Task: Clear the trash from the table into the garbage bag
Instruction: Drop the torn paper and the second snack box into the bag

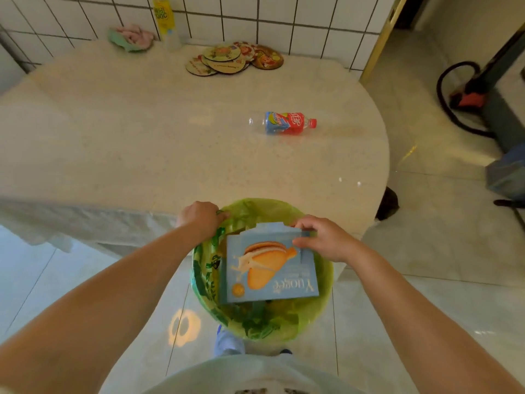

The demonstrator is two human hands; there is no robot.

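Glossy pale floor tiles [443,251] surround a round, speckled beige stone table [142,143] set against a white tiled wall [255,15]. Nearest the viewer, a bin lined with a translucent green plastic garbage bag [321,302] stands on the floor at the table's near edge. Left hand [200,216]: fingers curled over the bag's far-left rim, gripping it. Right hand [324,237]: thumb and fingers pinching the upper right corner of a flat light-blue cardboard biscuit box [270,268], printed with sandwich biscuits, which lies tilted across the bag's mouth, partly inside it. Farther back, right of centre on the tabletop, an emptied clear plastic bottle with a red cap and red-and-blue label [284,123] lies on its side, cap pointing right, well apart from the bag. At the far edge, near the wall: a pile of round illustrated coasters [233,59], an upright clear bottle with a yellow label [164,21], and a crumpled pink-and-green cloth [132,36].
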